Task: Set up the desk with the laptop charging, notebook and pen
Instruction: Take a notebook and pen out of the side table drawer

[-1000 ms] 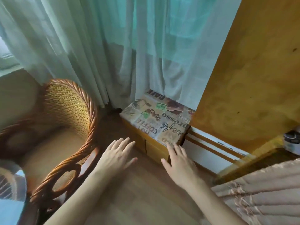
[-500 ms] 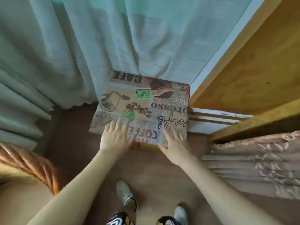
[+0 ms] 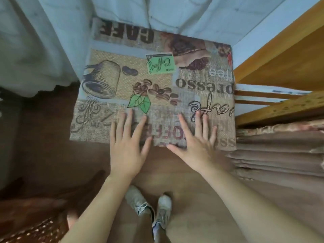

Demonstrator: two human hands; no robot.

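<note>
Laptop, notebook and pen are nowhere in the head view, the only view there is; neither is a charger, so where they lie cannot be told. What fills the middle of the frame is a low table (image 3: 122,81) covered with a coffee-print cloth (image 3: 201,95), its far edge tucked under a pale curtain (image 3: 43,41) and its right side close to a wooden bed frame (image 3: 280,55) with a pinkish bedspread (image 3: 280,155) hanging beside it.

Compared with a second ago the person has moved in: then the table stood farther off, seen at an angle next to a wicker chair, with both hands reaching in the air short of it. Half a second ago the hands had just arrived at its near edge. Now the camera looks almost straight down, shoes (image 3: 152,206) visible on the wooden floor (image 3: 201,216) below.

The left hand (image 3: 128,148) lies flat and spread, fingers straight over the near part of the cloth, holding nothing. The right hand (image 3: 196,142) is likewise spread flat, fingers on the cloth just beside the left, thumb out over the near edge, also empty.

My reading is that the table has only now been reached, perhaps to be smoothed or shifted, so the setting-up proper has not begun and every item has yet to be fetched
</note>
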